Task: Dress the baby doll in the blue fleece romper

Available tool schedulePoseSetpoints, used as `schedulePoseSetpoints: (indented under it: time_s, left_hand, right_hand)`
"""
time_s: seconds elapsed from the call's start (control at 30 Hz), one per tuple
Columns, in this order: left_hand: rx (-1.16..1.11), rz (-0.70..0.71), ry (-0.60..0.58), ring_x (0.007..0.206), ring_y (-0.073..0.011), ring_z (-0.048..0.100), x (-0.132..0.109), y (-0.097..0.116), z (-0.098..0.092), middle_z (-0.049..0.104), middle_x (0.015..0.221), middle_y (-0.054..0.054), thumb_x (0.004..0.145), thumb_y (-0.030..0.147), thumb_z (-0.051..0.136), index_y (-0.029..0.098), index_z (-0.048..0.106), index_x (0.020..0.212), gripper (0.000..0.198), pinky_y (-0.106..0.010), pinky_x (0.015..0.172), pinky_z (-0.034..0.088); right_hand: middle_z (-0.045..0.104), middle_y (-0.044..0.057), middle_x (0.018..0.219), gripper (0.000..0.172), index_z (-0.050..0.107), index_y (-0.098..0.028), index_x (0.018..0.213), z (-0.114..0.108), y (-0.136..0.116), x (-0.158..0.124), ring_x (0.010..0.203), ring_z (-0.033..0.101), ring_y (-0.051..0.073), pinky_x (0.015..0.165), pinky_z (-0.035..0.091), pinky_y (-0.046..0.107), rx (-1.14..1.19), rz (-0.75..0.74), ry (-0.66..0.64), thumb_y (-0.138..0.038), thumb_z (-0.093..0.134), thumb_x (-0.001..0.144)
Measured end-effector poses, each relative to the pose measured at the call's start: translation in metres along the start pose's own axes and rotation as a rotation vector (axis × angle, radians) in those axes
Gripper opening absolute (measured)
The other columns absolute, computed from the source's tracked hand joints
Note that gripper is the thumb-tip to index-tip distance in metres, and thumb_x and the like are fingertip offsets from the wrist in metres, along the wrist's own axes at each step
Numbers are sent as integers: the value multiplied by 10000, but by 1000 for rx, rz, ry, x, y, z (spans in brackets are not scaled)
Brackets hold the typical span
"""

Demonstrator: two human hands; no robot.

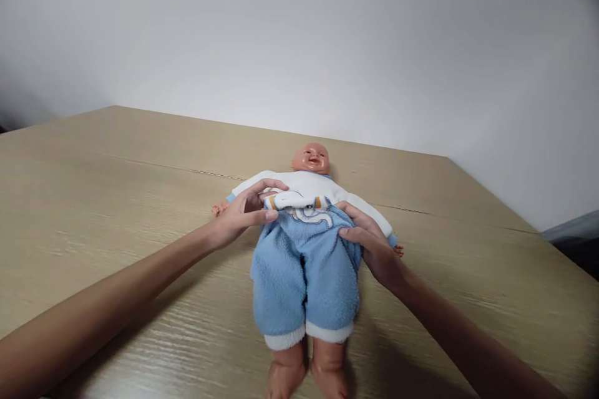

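Observation:
A baby doll (312, 158) lies on its back with its head away from me and its bare feet towards me. It wears a white long-sleeved top (306, 182) with blue cuffs and fuzzy blue doll's overalls (285, 274) with white leg hems. An embroidered white figure is partly hidden where the front of the overalls folds over. My left hand (250, 206) pinches the upper left edge of the overalls, its thumb on the front. My right hand (367, 234) grips the right side of the fabric near the waist, its fingers partly behind the cloth.
The doll rests on a wide wooden table (140, 199) with a seam running across it. A pale partition wall (281, 56) stands behind the table and on the right. A dark object (578, 240) shows beyond the table's right edge.

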State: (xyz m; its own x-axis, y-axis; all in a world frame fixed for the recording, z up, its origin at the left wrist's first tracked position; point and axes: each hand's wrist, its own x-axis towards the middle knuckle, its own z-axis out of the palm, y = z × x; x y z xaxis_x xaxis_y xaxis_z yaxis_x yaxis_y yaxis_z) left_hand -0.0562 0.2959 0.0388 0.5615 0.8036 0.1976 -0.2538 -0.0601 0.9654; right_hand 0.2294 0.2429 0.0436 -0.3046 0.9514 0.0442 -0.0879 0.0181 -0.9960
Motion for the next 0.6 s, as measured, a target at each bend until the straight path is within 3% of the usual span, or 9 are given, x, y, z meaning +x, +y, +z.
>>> schedulePoseSetpoints:
  time_s: [0.13, 0.23, 0.37, 0.5, 0.6]
  left_hand:
    - [87, -6, 9, 952, -169, 639, 11, 5, -2, 694, 1069, -24, 875, 421, 912, 238, 616, 1299, 549, -266, 826, 457]
    - [168, 3, 37, 946, -158, 629, 19, 0, -7, 657, 1014, -2, 942, 462, 850, 239, 606, 1294, 483, -271, 848, 470]
    - [282, -28, 54, 827, -136, 580, 29, -9, -15, 622, 919, 21, 961, 533, 812, 235, 590, 1281, 491, -254, 727, 434]
    - [351, -24, 59, 738, -125, 505, 38, -16, -14, 597, 870, 30, 978, 603, 761, 228, 579, 1253, 500, -253, 638, 361]
    - [372, -17, 74, 685, -117, 424, 43, -21, -9, 499, 784, 57, 993, 631, 724, 207, 581, 1244, 513, -255, 603, 305]
  right_hand:
    - [659, -16, 939, 313, 647, -258, 1051, -10, -2, 16, 802, 561, 186, 753, 428, 291, 38, 29, -2, -492, 794, 902]
    - [604, -30, 869, 362, 643, -246, 1009, -21, 2, 22, 788, 524, 170, 756, 414, 287, -194, 11, 10, -599, 721, 993]
    - [572, -26, 833, 479, 629, -237, 867, -33, 12, 21, 826, 524, 184, 823, 442, 309, -408, -14, 50, -688, 625, 1030]
    - [754, 16, 1035, 454, 744, -257, 1023, -33, 28, 29, 1065, 670, 258, 1064, 510, 398, -154, 78, 138, -706, 707, 967]
    - [810, 42, 1205, 466, 793, -262, 1118, -32, 40, 36, 1239, 702, 292, 1198, 493, 447, 60, 128, 178, -681, 777, 916]
